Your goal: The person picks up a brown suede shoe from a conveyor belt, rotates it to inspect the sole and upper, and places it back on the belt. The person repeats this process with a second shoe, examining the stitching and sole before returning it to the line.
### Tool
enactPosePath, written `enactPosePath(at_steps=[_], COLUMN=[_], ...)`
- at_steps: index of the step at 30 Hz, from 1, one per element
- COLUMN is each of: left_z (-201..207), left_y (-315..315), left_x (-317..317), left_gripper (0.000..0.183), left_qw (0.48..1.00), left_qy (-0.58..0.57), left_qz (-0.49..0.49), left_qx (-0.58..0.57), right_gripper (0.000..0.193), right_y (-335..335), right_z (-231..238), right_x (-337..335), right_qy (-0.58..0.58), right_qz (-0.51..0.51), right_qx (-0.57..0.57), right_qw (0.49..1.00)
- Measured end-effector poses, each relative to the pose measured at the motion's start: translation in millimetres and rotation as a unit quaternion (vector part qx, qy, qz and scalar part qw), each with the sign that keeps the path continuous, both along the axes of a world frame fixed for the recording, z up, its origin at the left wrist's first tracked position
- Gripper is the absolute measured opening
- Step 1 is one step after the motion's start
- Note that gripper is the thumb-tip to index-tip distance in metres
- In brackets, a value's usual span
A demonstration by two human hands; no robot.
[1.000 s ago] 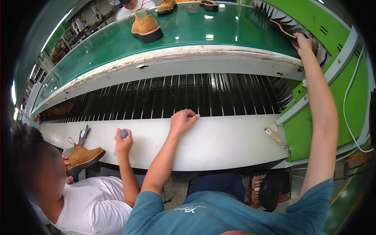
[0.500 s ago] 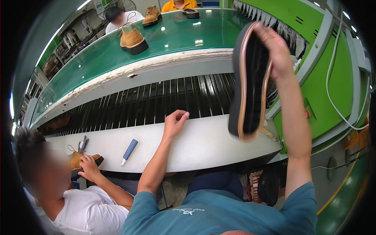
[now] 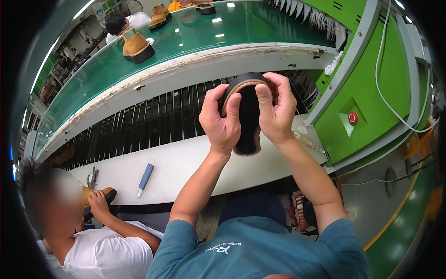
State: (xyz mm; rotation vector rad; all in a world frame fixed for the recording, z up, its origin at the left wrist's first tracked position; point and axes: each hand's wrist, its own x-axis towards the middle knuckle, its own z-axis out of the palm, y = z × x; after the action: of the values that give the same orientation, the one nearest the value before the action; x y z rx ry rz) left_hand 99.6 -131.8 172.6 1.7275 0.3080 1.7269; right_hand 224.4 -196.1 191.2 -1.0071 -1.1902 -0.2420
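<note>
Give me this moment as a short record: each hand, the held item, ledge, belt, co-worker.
Left hand: grips left side of the black shoe sole with tan rim
Right hand: grips its right side
Flat white ledge: slim blue-handled tool lying on it
Glossy green belt: two tan shoes with black soles
Co-worker's hand: on another tan shoe

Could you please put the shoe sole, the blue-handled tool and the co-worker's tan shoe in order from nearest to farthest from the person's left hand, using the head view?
1. Shoe sole: in the left hand's grip, at its right.
2. Blue-handled tool: to its left, on the white ledge.
3. Tan shoe: farther left, under the co-worker's hand.
</note>
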Motion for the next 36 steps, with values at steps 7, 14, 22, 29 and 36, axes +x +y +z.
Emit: enactPosePath(at_steps=[7, 14, 22, 29, 36], left_z=[-80, -112, -90, -39, -141], left_y=[-10, -86, -72, -27, 83], left_x=[-3, -61, -52, -23, -15], left_gripper=[0.037, 0.045, 0.044, 0.023, 0.036], left_qw=[0.996, 0.990, 0.983, 0.954, 0.937], left_qy=[0.058, 0.118, 0.138, 0.243, 0.308], left_qz=[0.032, -0.058, -0.071, -0.124, -0.122], left_qx=[0.055, 0.056, 0.100, -0.123, -0.106], right_gripper=[0.044, 0.052, 0.047, 0.033, 0.037], right_y=[-19, -118, -119, -74, -38], right_z=[-87, -128, -121, -62, -35], right_x=[5, -31, -25, 3, 38], right_qy=[-0.123, -0.114, -0.063, 0.072, -0.058], right_qz=[-0.081, -0.014, 0.007, 0.020, -0.029], right_qx=[0.035, -0.077, -0.076, -0.245, -0.172], right_qw=[0.988, 0.990, 0.995, 0.967, 0.983])
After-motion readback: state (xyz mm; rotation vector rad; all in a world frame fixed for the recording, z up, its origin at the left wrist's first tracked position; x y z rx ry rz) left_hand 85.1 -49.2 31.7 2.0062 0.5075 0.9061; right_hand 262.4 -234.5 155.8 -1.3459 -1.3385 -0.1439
